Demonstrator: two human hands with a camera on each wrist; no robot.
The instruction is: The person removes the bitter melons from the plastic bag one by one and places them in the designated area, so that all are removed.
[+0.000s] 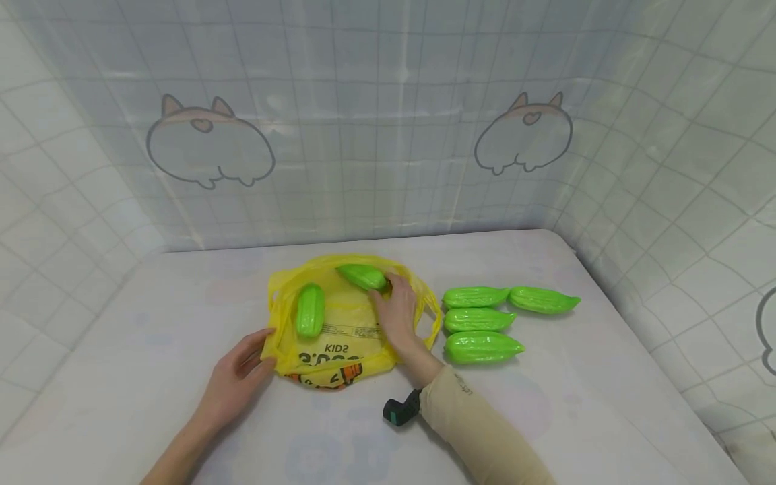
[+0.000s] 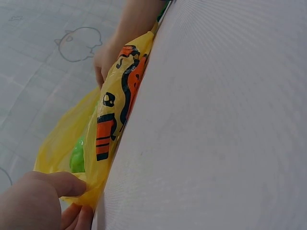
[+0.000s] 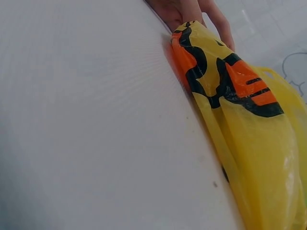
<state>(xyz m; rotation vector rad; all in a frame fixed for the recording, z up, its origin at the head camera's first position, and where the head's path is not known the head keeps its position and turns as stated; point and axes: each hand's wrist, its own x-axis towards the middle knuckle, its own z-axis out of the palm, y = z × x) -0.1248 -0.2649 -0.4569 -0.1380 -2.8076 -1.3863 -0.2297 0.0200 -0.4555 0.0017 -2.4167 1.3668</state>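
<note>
Nearest, at five o'clock from the bag, a black gadget (image 1: 400,409) sits at the right wrist. At eight o'clock the left hand (image 1: 239,370) pinches the rim of the yellow bag (image 1: 358,313), which lies open on the table (image 1: 200,303). Inside, one green vegetable (image 1: 311,311) rests toward nine o'clock. The right hand (image 1: 397,310), reaching in from five o'clock, pinches the blunt end of another vegetable (image 1: 360,276) near twelve, though its fingertips are partly hidden. Outside at three o'clock lie four more vegetables (image 1: 483,347), three stacked in rows and one end to end beyond the farthest row. Behind stands the wall (image 1: 376,188).

The right forearm crosses the rim beside the loop handle (image 1: 438,316); a snag there could drag the bag. A slipping left pinch could let the thin mouth sag.
</note>
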